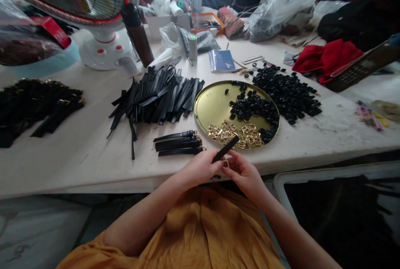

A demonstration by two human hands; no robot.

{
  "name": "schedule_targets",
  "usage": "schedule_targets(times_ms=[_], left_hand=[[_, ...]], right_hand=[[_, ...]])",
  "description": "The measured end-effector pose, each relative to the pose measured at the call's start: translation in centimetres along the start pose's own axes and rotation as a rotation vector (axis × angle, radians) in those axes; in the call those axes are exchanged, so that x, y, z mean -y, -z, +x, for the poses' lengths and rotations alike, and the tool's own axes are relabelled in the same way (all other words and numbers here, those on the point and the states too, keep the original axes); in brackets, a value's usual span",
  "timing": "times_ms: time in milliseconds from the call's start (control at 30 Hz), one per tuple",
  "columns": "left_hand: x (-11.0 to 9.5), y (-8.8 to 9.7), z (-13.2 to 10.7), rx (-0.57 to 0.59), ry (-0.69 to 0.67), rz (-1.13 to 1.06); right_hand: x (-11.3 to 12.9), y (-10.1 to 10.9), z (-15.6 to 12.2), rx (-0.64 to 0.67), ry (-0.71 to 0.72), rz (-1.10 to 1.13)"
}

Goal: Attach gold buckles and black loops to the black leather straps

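Observation:
Closed around a black strap (225, 149) is my left hand (206, 168), at the table's front edge. The strap points up and to the right. My right hand (245, 174) pinches a small gold buckle (226, 163) close to the strap's lower end; whether the strap runs through it I cannot tell. Just beyond my hands, a round gold tray (206, 102) bears loose gold buckles (223, 133) and small black loops (253, 106). Left of the tray lie several straps with buckles on them (178, 144), and behind those a heap of loose black straps (162, 96).
More black loops (284, 91) are piled right of the tray. A fan (100, 50) stands at the back left, near a dark pile of straps (34, 104). A blue booklet (221, 60) and a thread spool (193, 48) sit behind. A white-rimmed bin (281, 189) is at my right.

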State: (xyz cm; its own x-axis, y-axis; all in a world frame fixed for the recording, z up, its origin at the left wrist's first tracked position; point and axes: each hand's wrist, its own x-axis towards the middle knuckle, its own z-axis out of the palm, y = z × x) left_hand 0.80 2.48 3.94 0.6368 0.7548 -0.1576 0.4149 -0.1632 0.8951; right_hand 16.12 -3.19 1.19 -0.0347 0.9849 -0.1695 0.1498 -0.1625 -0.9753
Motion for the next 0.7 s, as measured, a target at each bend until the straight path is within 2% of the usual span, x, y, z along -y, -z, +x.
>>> schedule_targets(times_ms=[233, 333, 467, 600, 700], left_hand=[[-0.8, -0.2, -0.7, -0.043, -0.014, 0.192], [-0.7, 0.0, -0.8, -0.031, -0.021, 0.06], [-0.2, 0.1, -0.6, 0.002, 0.052, -0.149], [0.2, 0.0, -0.3, -0.005, 0.086, -0.203], [0.3, -0.1, 0.0, -0.01, 0.108, -0.247]], right_hand=[[0.7, 0.0, -0.2, 0.002, -0.083, 0.185], [1.0, 0.2, -0.1, 0.002, -0.107, 0.199], [1.2, 0.4, 0.1, 0.005, -0.157, 0.238], [0.9, 0.3, 0.3, 0.03, -0.147, 0.234], [0.7, 0.5, 0.6, -0.001, -0.155, 0.213]])
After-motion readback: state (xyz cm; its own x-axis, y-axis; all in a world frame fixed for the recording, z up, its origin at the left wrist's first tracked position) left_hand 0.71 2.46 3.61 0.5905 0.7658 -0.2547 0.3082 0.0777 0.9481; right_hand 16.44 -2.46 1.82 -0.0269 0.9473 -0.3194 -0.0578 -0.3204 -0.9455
